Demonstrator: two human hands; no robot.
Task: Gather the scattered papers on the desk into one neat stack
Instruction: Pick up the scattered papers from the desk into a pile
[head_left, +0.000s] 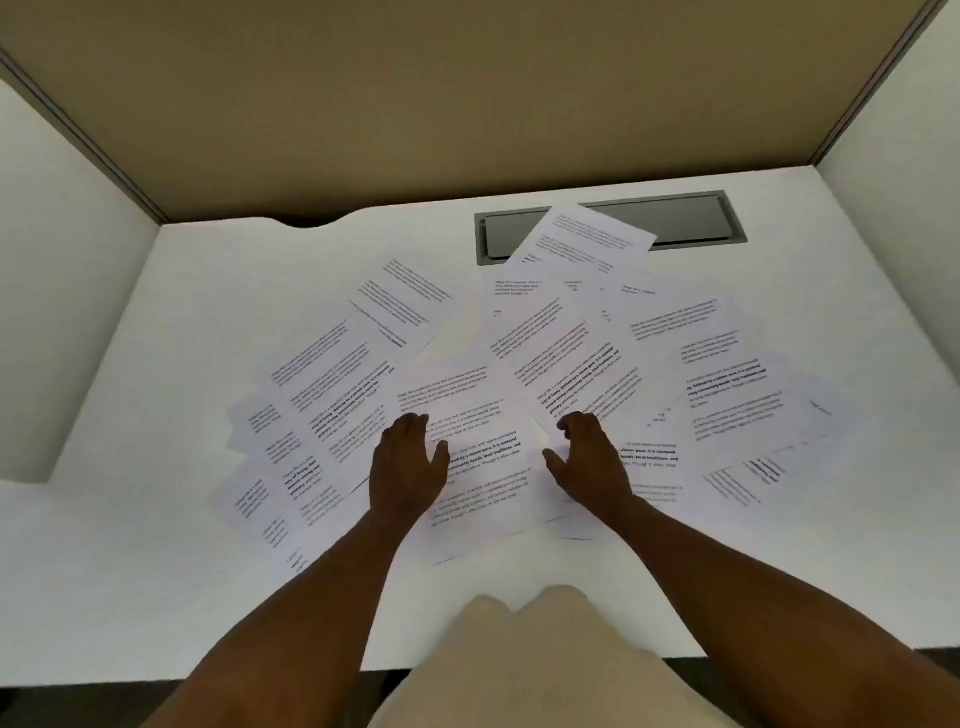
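Papers (519, 374) lie fanned across the desk (130, 571), spreading left, right and away from both hands, with no stack formed. The left hand (408, 465) and right hand (589, 460) rest on the middle sheets, fingers bent with tips down, apparently pinching nothing, though glare hides the tips. The far sheet (587, 241) overlaps a grey tray (696, 221); its contents can't be seen.

Printed papers (467, 415) fanned overlapping across white desk (156, 571), left hand (408, 467) and right hand (589, 462) resting on them
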